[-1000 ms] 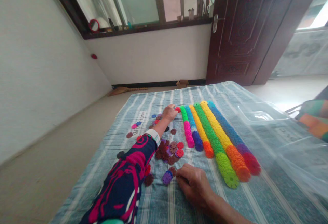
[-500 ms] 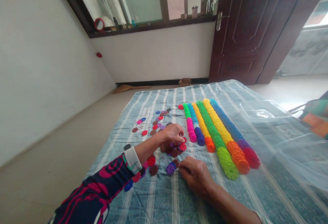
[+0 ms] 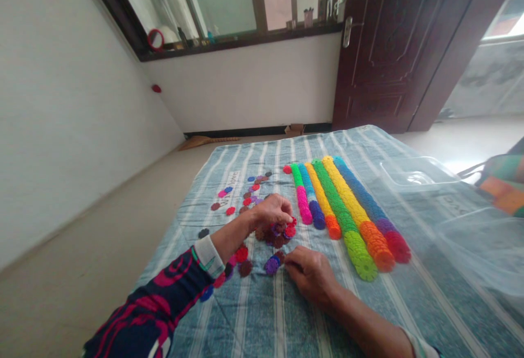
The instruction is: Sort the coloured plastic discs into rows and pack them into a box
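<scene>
My left hand (image 3: 275, 209) reaches over a loose pile of notched plastic discs, with thumb and fingers pinched on a red disc (image 3: 293, 220). Brown discs (image 3: 279, 242) and other red ones lie just below it. Nearer to me, my right hand (image 3: 309, 268) rests on the cloth with its fingers curled closed. Its fingertips are beside a brown disc and a purple disc (image 3: 272, 265); what they hold, if anything, is hidden. To the right lie several rows of overlapping discs, among them a green row (image 3: 335, 205) and a yellow row (image 3: 347, 197).
A striped blue cloth (image 3: 327, 320) covers the surface. Scattered discs lie left of the rows, some near my left sleeve. Clear plastic containers (image 3: 417, 173) stand on the right. Beyond are a dark red door (image 3: 380, 47) and a window ledge (image 3: 245, 44) with small items.
My left hand has shifted very slightly over the pile, still pinching the red disc. The right hand stays nearly in place, and the whole view has tilted a little.
</scene>
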Demonstrator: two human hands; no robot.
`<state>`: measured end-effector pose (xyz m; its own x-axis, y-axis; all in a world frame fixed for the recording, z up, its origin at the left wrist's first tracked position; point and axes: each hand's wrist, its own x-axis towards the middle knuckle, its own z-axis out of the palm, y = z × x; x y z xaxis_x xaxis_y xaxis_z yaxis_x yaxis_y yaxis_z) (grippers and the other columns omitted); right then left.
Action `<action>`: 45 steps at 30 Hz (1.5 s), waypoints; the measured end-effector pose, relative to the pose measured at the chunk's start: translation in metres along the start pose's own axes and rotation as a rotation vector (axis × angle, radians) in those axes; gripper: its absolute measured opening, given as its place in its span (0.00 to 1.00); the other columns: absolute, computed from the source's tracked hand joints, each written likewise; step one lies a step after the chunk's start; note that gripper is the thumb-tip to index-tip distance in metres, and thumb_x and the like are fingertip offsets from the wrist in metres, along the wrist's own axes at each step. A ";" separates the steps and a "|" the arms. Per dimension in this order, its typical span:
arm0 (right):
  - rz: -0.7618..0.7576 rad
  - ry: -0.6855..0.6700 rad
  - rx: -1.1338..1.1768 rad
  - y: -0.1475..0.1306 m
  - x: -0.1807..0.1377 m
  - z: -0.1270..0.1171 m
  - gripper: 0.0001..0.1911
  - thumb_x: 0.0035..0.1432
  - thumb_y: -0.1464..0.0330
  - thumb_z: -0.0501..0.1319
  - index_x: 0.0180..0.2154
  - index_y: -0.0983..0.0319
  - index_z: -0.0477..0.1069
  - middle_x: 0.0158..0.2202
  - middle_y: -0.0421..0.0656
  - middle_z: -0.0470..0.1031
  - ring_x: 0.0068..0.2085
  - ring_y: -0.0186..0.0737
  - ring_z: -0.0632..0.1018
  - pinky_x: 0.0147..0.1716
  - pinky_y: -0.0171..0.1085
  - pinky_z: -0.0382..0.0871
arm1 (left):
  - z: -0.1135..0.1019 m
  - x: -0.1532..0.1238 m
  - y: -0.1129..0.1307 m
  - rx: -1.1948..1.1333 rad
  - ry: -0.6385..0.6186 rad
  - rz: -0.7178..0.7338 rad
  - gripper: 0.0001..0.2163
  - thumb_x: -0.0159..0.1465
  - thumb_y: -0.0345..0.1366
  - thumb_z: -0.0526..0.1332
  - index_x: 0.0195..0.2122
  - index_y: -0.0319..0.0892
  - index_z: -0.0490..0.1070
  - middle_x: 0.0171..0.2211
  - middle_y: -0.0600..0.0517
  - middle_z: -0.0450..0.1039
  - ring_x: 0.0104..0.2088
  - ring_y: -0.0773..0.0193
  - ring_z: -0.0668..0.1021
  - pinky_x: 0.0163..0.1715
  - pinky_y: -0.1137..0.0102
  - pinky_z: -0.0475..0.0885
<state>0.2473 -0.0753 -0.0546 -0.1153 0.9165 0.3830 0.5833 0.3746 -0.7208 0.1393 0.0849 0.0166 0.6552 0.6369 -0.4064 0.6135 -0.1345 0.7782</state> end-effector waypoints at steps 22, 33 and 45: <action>0.014 -0.039 0.016 -0.001 0.000 -0.003 0.08 0.59 0.73 0.57 0.30 0.60 0.73 0.28 0.40 0.73 0.30 0.35 0.73 0.29 0.32 0.60 | 0.017 -0.008 0.004 0.481 0.020 0.126 0.05 0.46 0.32 0.64 0.25 0.39 0.73 0.21 0.57 0.69 0.23 0.70 0.69 0.21 0.75 0.58; 0.016 -0.031 0.026 -0.001 0.000 -0.002 0.07 0.59 0.73 0.58 0.30 0.60 0.74 0.28 0.40 0.74 0.30 0.35 0.74 0.29 0.32 0.59 | 0.016 -0.018 0.001 0.133 -0.067 0.039 0.04 0.45 0.31 0.61 0.24 0.39 0.69 0.18 0.58 0.66 0.19 0.69 0.68 0.18 0.75 0.60; -0.007 -0.012 -0.015 -0.001 -0.001 -0.002 0.09 0.58 0.73 0.58 0.27 0.60 0.73 0.25 0.38 0.71 0.27 0.33 0.72 0.26 0.31 0.56 | -0.009 0.029 0.000 0.181 0.408 0.203 0.04 0.50 0.28 0.61 0.26 0.37 0.75 0.24 0.54 0.73 0.28 0.68 0.73 0.30 0.74 0.67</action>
<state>0.2482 -0.0765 -0.0532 -0.1284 0.9157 0.3809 0.5942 0.3785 -0.7097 0.1540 0.1102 0.0090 0.5652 0.8249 -0.0061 0.5821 -0.3936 0.7115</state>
